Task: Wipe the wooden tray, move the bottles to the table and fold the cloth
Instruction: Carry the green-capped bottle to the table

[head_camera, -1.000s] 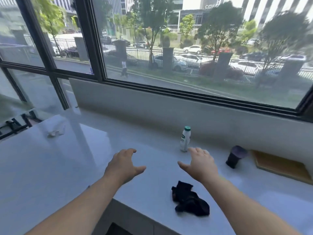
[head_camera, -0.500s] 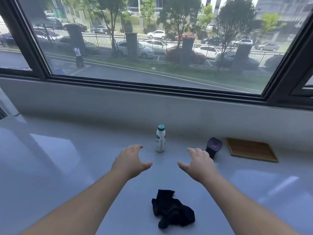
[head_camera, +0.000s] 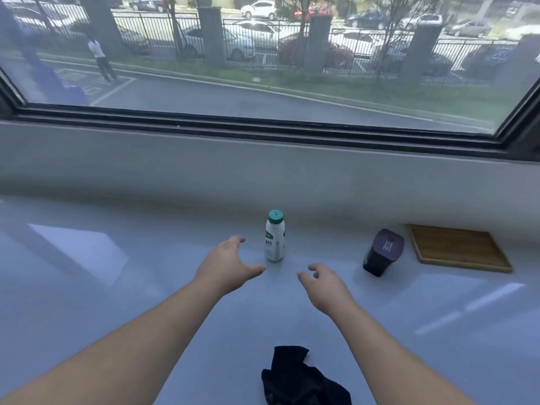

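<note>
Since half a second ago your head has tipped down and both hands have eased forward toward the back edge of the counter [head_camera: 87, 287]. Your left hand [head_camera: 226, 266] hangs released, fingers spread, just beside the white bottle [head_camera: 274, 241]; your right hand [head_camera: 324, 283] is loosely curled and empty. Reach carelessly and you could knock that upright bottle over. Its green cap is on; contents can't be judged. To the right, the dark bottle [head_camera: 382, 252] stands closed, and the wooden tray [head_camera: 455, 247] holds nothing. At the front edge the cloth [head_camera: 301, 381] lies crumpled, unfolded.
</note>
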{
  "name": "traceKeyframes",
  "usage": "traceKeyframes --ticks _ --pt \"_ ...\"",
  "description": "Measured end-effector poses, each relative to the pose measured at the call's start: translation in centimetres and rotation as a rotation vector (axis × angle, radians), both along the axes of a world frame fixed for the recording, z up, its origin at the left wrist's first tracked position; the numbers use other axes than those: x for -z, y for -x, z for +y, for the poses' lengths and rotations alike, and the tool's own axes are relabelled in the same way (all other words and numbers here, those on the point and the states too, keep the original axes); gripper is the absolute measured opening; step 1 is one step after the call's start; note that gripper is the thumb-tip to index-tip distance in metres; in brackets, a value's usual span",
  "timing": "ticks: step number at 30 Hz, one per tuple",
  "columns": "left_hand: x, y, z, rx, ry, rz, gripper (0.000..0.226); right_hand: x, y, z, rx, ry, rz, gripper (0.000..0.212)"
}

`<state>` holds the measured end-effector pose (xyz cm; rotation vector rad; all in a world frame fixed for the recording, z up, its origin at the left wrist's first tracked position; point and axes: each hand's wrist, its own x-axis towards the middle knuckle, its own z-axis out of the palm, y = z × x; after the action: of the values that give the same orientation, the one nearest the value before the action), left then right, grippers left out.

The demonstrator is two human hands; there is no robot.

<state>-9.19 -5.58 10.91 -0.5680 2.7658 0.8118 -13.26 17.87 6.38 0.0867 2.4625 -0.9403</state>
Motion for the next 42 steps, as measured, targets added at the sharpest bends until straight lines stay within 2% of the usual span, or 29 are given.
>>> traceKeyframes --ticks 5,9,11,14,18,23,31,36,42 --pt "2.4 5.4 0.6 -0.029 -0.015 -0.027 0.099 3.5 5.2 -2.4 0.08 0.152 -0.159 0.058" --pt "4.5 9.6 1.7 -0.06 -0.085 -0.019 0.1 5.9 8.4 -3.8 0.334 0.406 -0.436 0.038" --pt "5.7 11.0 2.5 -0.077 -0.132 -0.004 0.093 6.9 9.4 -4.1 0.446 0.523 -0.519 0.035" --pt "7.3 12.2 3.5 -0.118 -0.209 0.033 0.075 8.1 10.3 -4.6 0.502 0.628 -0.565 0.039" --pt "8.5 13.2 3.6 -0.169 -0.181 0.071 0.052 9.2 11.3 -5.3 0.554 0.73 -0.598 0.025" --pt "8.1 11.6 2.7 -0.156 -0.172 0.11 0.049 8.9 10.7 -6.3 0.546 0.738 -0.581 0.017" --pt "2.6 1.8 -5.1 -0.313 -0.163 0.205 0.051 3.7 3.8 -14.7 0.324 0.725 -0.597 0.018" --pt "-1.3 -10.2 -11.2 -0.456 -0.129 0.271 0.05 0.3 -5.4 -22.1 0.105 0.696 -0.621 0.037" --pt "-5.0 -28.2 -16.9 -0.656 -0.071 0.299 0.049 -3.2 -20.4 -30.0 -0.158 0.634 -0.667 0.042"
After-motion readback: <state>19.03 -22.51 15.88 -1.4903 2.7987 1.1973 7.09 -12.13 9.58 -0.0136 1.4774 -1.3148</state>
